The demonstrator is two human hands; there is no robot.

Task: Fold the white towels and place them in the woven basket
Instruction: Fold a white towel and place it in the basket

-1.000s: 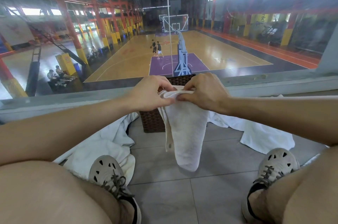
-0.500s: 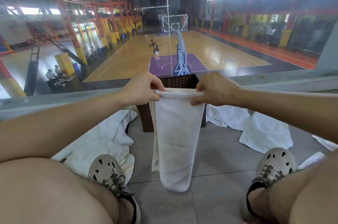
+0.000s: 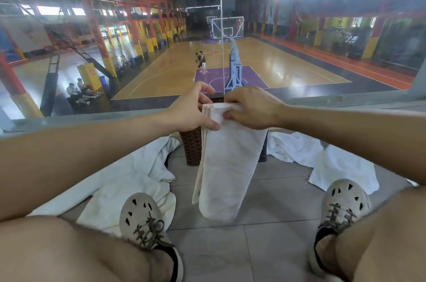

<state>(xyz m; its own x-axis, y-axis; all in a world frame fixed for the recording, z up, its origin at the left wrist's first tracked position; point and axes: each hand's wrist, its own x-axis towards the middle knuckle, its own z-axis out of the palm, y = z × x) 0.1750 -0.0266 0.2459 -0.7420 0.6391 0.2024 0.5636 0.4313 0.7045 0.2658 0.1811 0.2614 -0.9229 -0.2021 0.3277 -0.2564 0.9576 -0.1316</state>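
White towel [image 3: 227, 166] hanging folded in front of woven basket [image 3: 191, 148], our left hand [image 3: 191, 112] and right hand [image 3: 252, 108] both pinching its top edge

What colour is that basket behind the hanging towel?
Dark brown wicker weave; the woven basket shows best in the head view, left of the held towel.

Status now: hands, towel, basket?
Hands: left hand, right hand pinch folded towel at top. It hangs before woven basket. Around, loose towels on floor.
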